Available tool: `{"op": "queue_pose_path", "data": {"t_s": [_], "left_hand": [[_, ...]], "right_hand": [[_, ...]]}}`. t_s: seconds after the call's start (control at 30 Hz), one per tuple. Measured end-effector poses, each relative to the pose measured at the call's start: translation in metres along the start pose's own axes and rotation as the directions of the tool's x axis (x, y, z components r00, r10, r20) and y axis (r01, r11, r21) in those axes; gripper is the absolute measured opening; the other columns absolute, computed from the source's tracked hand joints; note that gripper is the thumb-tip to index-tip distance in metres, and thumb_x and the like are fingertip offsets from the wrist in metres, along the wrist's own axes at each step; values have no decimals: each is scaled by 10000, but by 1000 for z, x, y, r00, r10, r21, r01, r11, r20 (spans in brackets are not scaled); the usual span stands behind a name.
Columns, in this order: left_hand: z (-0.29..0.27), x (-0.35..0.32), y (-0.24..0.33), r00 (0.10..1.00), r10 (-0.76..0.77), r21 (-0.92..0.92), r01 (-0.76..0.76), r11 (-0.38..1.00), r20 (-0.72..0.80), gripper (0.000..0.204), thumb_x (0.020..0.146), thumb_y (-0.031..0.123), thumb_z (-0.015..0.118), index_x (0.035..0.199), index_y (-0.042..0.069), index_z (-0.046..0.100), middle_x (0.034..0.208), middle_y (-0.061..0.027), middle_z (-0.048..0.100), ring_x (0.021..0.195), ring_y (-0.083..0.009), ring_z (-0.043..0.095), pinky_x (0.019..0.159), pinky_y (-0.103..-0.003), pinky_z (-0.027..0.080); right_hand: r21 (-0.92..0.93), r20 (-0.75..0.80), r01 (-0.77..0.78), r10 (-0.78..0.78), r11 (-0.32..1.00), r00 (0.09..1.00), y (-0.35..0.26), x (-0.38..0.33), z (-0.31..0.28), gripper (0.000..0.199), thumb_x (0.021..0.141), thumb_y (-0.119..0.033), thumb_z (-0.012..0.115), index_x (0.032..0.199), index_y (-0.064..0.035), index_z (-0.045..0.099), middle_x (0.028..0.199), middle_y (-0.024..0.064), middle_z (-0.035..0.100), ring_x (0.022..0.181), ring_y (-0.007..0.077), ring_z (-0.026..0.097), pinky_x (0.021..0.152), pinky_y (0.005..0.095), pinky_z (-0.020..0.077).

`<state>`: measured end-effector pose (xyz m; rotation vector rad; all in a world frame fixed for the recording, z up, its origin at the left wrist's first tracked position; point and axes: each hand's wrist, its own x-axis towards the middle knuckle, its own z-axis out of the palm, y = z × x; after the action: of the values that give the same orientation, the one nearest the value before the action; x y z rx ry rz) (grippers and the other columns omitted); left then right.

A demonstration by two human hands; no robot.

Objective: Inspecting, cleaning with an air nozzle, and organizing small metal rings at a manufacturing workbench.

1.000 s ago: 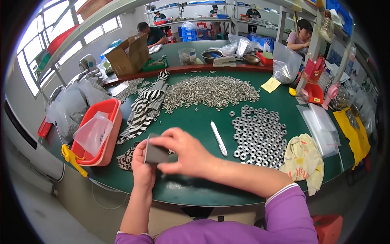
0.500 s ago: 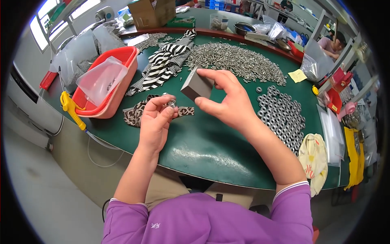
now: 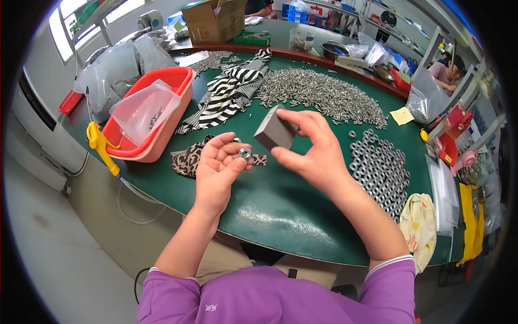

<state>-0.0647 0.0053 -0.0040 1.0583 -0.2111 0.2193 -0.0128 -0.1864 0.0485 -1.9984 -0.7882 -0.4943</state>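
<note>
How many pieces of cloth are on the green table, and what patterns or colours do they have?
Zebra-striped cloth: 1
Leopard-print cloth: 1
Pale yellow cloth: 1
Total: 3

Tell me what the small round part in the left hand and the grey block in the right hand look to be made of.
Small round silvery nut: probably bare metal, since it glints. Grey rectangular block: matte and uniform, possibly metal or stone; unclear.

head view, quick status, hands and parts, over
Left hand palm up, pinching small metal nut. Right hand holding grey block above green table. Nothing between them.
</note>
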Motion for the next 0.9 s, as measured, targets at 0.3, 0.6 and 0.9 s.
{"op": "queue_pose_path", "data": {"t_s": [0.3,0.6,0.9], "left_hand": [[5,-2,1,1000,11,0,-11,1000,7,500,809,38,644,1238,4,390,1052,-118,584,854,-144,597,789,-271,497],[-2,1,-3,999,38,-30,-39,999,-36,500,790,-13,629,1232,-1,396,1053,-121,584,915,-148,595,798,-265,497],[-4,2,-2,998,29,-23,-30,999,-50,510,793,-3,637,1238,-2,388,1043,-124,583,914,-152,591,804,-268,495]], "right_hand": [[-181,-35,-17,11,983,999,13,-1,-2,534,627,-209,735,1129,-107,583,1021,129,515,931,285,543,803,369,471],[88,130,131,-142,987,981,-28,-11,11,574,606,-215,746,1145,-123,572,1042,140,505,961,305,528,831,367,459],[117,191,62,-84,991,978,-32,-14,12,594,603,-199,758,1164,-129,576,1086,124,492,1011,262,520,872,350,440]]}}
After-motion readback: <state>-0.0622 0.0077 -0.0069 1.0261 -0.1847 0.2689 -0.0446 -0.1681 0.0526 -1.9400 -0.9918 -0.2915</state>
